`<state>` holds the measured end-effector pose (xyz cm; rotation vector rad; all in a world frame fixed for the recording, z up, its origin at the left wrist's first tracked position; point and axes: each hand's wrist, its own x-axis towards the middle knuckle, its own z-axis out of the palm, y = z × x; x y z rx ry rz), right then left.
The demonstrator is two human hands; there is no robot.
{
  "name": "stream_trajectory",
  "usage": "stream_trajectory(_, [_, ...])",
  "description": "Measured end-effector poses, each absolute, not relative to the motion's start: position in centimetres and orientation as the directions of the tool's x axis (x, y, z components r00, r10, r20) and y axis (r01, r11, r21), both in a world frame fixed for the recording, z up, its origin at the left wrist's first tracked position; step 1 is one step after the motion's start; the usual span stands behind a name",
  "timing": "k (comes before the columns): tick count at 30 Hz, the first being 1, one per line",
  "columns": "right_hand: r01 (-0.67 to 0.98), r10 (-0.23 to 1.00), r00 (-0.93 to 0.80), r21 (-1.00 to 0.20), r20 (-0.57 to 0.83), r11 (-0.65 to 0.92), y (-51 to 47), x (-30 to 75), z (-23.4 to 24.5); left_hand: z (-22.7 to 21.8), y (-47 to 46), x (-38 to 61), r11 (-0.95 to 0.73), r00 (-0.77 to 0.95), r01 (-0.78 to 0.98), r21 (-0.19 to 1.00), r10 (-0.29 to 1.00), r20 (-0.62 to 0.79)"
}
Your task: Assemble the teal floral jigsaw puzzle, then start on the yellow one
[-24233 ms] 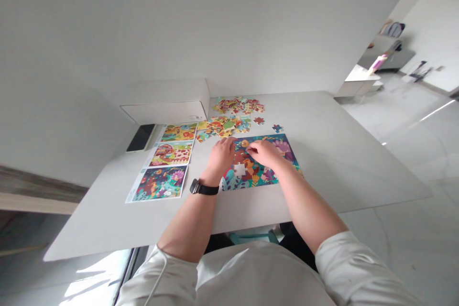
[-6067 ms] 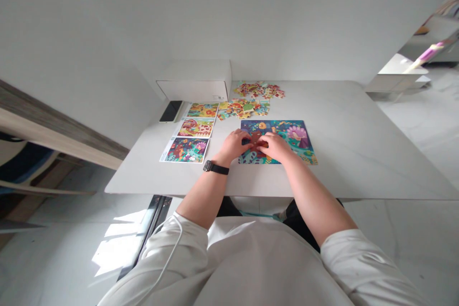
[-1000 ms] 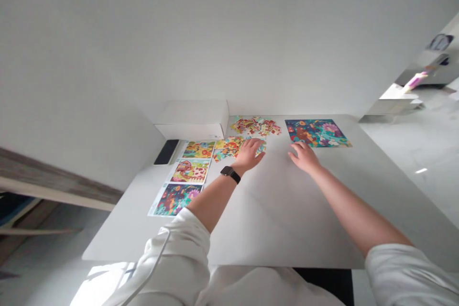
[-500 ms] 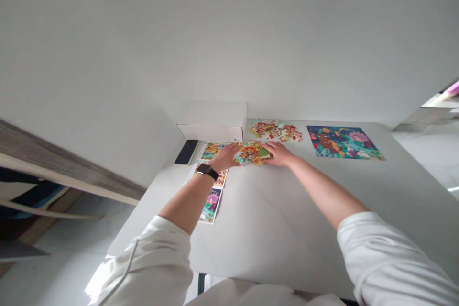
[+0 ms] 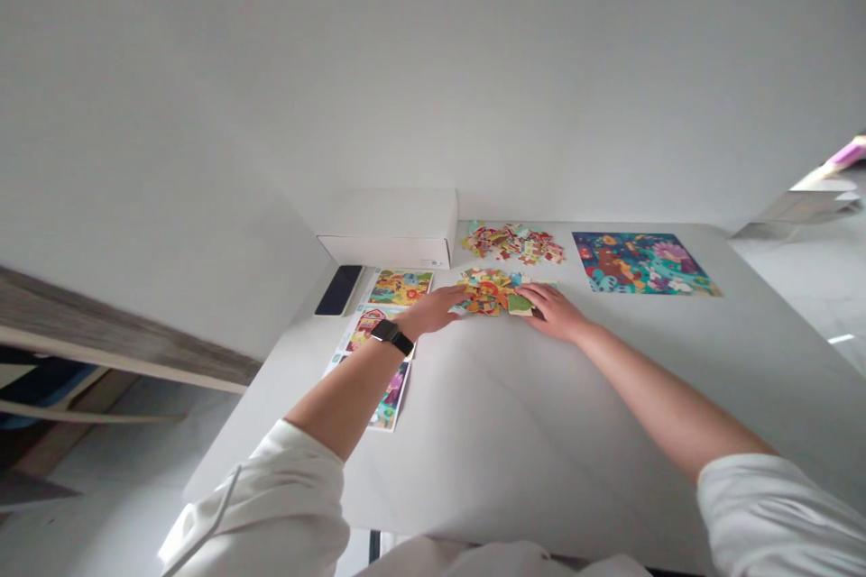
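Note:
A loose pile of yellow, orange and green jigsaw puzzle pieces [image 5: 485,296] lies on the table between my two hands. My left hand [image 5: 437,310], with a black watch on its wrist, rests at the pile's left side, fingers stretched out towards it. My right hand [image 5: 556,314] lies over the right side of the pile, its fingers extended across some pieces. A green puzzle piece [image 5: 520,305] shows beside its fingertips. Neither hand has a piece gripped that I can see. What lies under the right fingers is hidden.
Behind the pile is another heap of reddish puzzle pieces [image 5: 514,242]. An assembled dark-blue puzzle [image 5: 642,263] lies to the right. At the left are a white box [image 5: 385,250], a phone [image 5: 338,290] and a picture sheet [image 5: 400,287] with further pictures below it, partly under my left forearm.
My right hand has moved to the right, and the pile has spread rightward. My left hand has come off the top picture, which now shows more fully. The view has shifted slightly.

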<state>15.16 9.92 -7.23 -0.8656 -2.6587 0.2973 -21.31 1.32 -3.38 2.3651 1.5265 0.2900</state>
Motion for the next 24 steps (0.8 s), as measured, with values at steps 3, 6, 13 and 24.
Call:
stream_trajectory(3, [0.532, 0.607, -0.756, -0.309, 0.246, 0.788, 9.4, 17.4, -7.5, -3.4, 1.4, -19.6, -0.426, 0.436, 0.836, 0.346, 0.898, 0.053])
stream_trajectory(6, [0.569, 0.641, -0.73, -0.307, 0.238, 0.763, 9.3, 18.5, -7.4, -3.5, 2.6, -17.6, -0.359, 0.328, 0.877, 0.32, 0.933, 0.149])
stream_trajectory(13, [0.613, 0.662, -0.733, -0.268, 0.159, 0.743, 10.2, 16.7, -6.8, -4.2, 6.8, -13.7, -0.226, 0.209, 0.903, 0.364, 0.974, 0.087])
stream_trajectory(24, [0.624, 0.677, -0.714, -0.277, 0.18, 0.731, 9.4, 20.4, -7.2, -4.4, 7.5, -9.3, -0.334, 0.329, 0.887, 0.317, 0.942, 0.072])
